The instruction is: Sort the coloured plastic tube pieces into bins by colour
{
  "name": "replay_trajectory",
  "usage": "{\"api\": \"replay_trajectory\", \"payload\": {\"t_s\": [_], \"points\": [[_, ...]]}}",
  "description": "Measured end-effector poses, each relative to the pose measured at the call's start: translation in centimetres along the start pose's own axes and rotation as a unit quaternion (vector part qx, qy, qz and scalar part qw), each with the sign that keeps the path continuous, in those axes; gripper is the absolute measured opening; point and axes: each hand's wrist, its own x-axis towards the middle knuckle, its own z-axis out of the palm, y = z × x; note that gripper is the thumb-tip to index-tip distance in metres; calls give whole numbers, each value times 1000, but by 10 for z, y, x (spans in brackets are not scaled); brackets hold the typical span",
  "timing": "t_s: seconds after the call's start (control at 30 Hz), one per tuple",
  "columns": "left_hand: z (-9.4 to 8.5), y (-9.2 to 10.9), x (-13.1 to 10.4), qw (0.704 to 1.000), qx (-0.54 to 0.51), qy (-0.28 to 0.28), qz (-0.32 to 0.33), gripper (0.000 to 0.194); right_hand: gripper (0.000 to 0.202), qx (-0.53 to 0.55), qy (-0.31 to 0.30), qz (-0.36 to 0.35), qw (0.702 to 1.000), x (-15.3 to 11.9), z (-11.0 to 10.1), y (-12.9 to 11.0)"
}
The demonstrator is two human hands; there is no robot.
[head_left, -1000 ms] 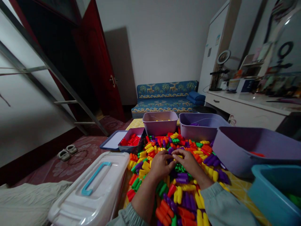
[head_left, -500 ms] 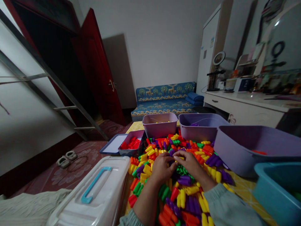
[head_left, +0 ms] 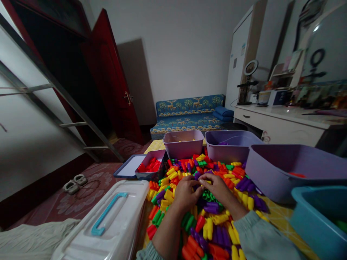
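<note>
My left hand (head_left: 187, 193) and my right hand (head_left: 215, 186) meet over the middle of a heap of plastic toy pieces (head_left: 213, 207). The fingers of both hands are bent and pressed together, tips nearly touching. Whatever is between them is hidden by the fingers. The pieces are short, rounded tubes in red, orange, yellow, green and purple. Green tubes (head_left: 208, 196) lie just below my right fingers, with purple ones (head_left: 211, 207) under those. Yellow pieces (head_left: 169, 196) rest to the left of my left hand.
Behind the heap stand a pink bin (head_left: 183, 146) and a purple bin (head_left: 230, 153). A larger purple bin (head_left: 271, 180) and a blue tub (head_left: 317, 216) are at right. On the left are a small box (head_left: 146, 176) of red pieces and a white lid (head_left: 114, 213) with a blue handle.
The view has shifted very slightly. Both hands stay together at the same spot over the heap, with no clear change in their grip.
</note>
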Motion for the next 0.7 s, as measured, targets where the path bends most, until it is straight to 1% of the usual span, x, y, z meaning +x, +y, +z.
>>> {"api": "replay_trajectory", "payload": {"t_s": [0.7], "points": [[0, 1, 0, 1000, -3, -4, -10, 29, 21, 2, -10, 11, 1000, 1, 1, 2]]}}
